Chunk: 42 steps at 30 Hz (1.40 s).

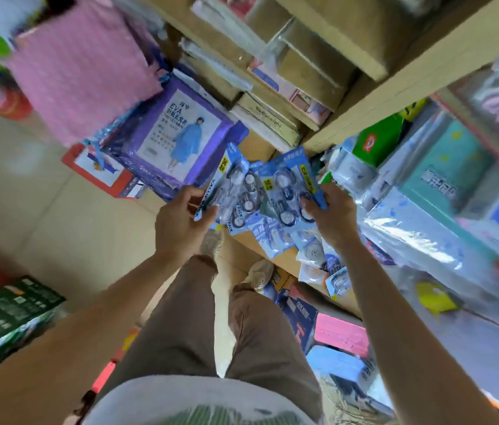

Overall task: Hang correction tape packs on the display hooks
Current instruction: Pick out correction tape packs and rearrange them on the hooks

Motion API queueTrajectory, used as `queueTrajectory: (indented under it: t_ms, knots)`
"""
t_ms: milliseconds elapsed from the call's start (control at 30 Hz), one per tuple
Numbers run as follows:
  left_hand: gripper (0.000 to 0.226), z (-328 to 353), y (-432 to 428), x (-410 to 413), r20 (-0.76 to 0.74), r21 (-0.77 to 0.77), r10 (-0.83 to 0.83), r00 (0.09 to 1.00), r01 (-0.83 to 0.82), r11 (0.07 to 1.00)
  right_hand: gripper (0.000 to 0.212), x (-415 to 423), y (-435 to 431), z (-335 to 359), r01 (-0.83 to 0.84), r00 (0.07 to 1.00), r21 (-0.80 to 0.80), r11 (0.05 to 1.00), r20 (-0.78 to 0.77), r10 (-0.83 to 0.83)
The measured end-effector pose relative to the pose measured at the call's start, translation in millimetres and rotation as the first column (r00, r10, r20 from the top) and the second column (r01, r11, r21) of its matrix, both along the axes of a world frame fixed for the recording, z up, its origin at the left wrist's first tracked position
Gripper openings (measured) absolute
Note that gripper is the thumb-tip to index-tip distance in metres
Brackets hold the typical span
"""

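Observation:
My left hand (181, 222) grips a blue correction tape pack (226, 185) by its lower left edge. My right hand (331, 216) pinches another blue correction tape pack (291, 185) at its lower right corner. Both packs are held side by side at waist height in front of the shelving. More correction tape packs (312, 256) hang or lie lower down by the shelf edge, below my right hand. No display hook can be made out in the blur.
A purple raincoat package (177, 133) lies ahead on stacked goods. A pink cloth (82, 72) hangs at the upper left. Cardboard boxes (309, 56) fill the wooden shelf above. Wrapped teal and blue boxes (438, 194) crowd the right. A green box (6, 314) sits at the lower left.

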State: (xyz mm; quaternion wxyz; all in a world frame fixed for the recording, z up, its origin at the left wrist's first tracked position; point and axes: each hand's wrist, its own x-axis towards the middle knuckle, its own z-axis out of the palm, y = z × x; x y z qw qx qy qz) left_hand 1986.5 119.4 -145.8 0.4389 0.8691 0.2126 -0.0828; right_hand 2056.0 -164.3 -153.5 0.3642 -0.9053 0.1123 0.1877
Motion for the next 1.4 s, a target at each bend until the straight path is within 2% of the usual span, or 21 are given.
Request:
queueTrajectory:
  t_ms: [167, 333, 467, 633, 733, 900, 1067, 1167, 1333, 1400]
  knots:
    - [0.049, 73, -18, 15, 0.116, 0.091, -0.207, 0.972, 0.197, 0.976, 0.015, -37, -24, 88, 0.113, 0.983, -0.008, 0.994, 0.145, -0.111]
    - [0.022, 147, -48, 21, 0.282, 0.035, -0.265, 0.922, 0.266, 0.963, 0.014, -64, -53, 170, 0.239, 0.911, 0.023, 0.971, 0.340, -0.232]
    - [0.015, 207, -68, 27, 0.418, 0.006, -0.321, 0.850, 0.350, 0.937, 0.014, -81, -76, 233, 0.323, 0.814, 0.073, 0.944, 0.487, -0.316]
    - [0.016, 282, -95, 42, 0.599, 0.028, -0.349, 0.721, 0.416, 0.909, 0.013, -95, -109, 301, 0.355, 0.681, 0.153, 0.922, 0.634, -0.367]
    - [0.020, 323, -115, 57, 0.678, 0.059, -0.385, 0.626, 0.476, 0.878, 0.019, -98, -125, 335, 0.353, 0.587, 0.228, 0.908, 0.701, -0.404]
    - [0.019, 385, -147, 87, 0.766, 0.096, -0.418, 0.488, 0.557, 0.825, 0.014, -95, -151, 390, 0.394, 0.448, 0.280, 0.876, 0.773, -0.449]
    - [0.024, 447, -173, 112, 0.868, 0.125, -0.369, 0.331, 0.575, 0.808, 0.016, -97, -173, 446, 0.409, 0.291, 0.275, 0.870, 0.864, -0.410]
    - [0.020, 484, -186, 125, 0.912, 0.117, -0.323, 0.254, 0.593, 0.796, 0.017, -94, -184, 479, 0.430, 0.181, 0.294, 0.854, 0.898, -0.401]
    - [0.018, 547, -201, 140, 0.965, 0.162, -0.252, 0.073, 0.590, 0.791, 0.024, -85, -199, 538, 0.316, 0.034, 0.386, 0.867, 0.908, -0.417]
    - [0.019, 568, -204, 145, 0.974, 0.183, -0.228, 0.008, 0.570, 0.801, 0.018, -81, -203, 560, 0.250, -0.014, 0.436, 0.865, 0.895, -0.447]
